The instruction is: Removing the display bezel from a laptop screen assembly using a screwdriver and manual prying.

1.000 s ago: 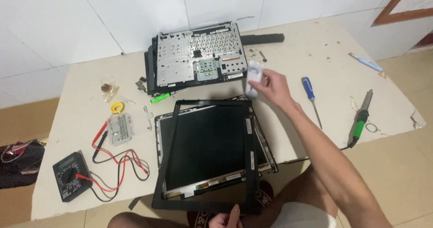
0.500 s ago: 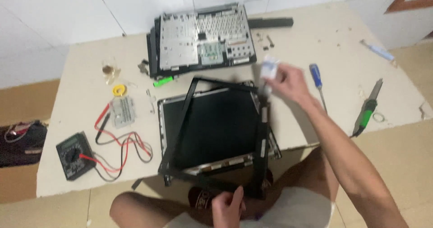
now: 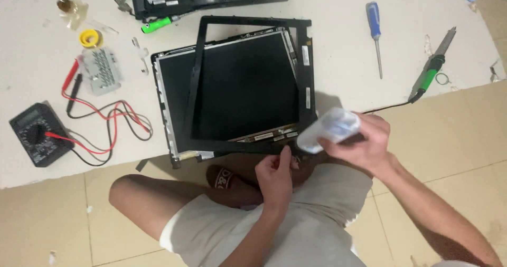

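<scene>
Screen frame [image 3: 303, 66], a thin black plastic surround, lies loose and skewed on top of the dark screen panel [image 3: 232, 85], which rests on the pale counter [image 3: 343, 61] with its near edge hanging slightly over the counter's rim. The frame's near strip is pinched between the fingers of the left hand [image 3: 277, 174] at the bottom edge, close to the right corner. A small whitish object [image 3: 330, 130], blurred and not clearly identifiable, is gripped in the closed right hand [image 3: 364, 143] and held just beside that same corner. The step in hand appears to be work on the lower right corner of the frame, where it meets the panel. A steady hold on the strip would be called for next, judging by how thin it looks, with the whitish object brought precisely to the joint. A blue screwdriver [image 3: 375, 35] and a green-handled soldering iron [image 3: 433, 66] lie to the right on the counter; a black multimeter [image 3: 37, 135] with red and black leads lies to the left.
</scene>
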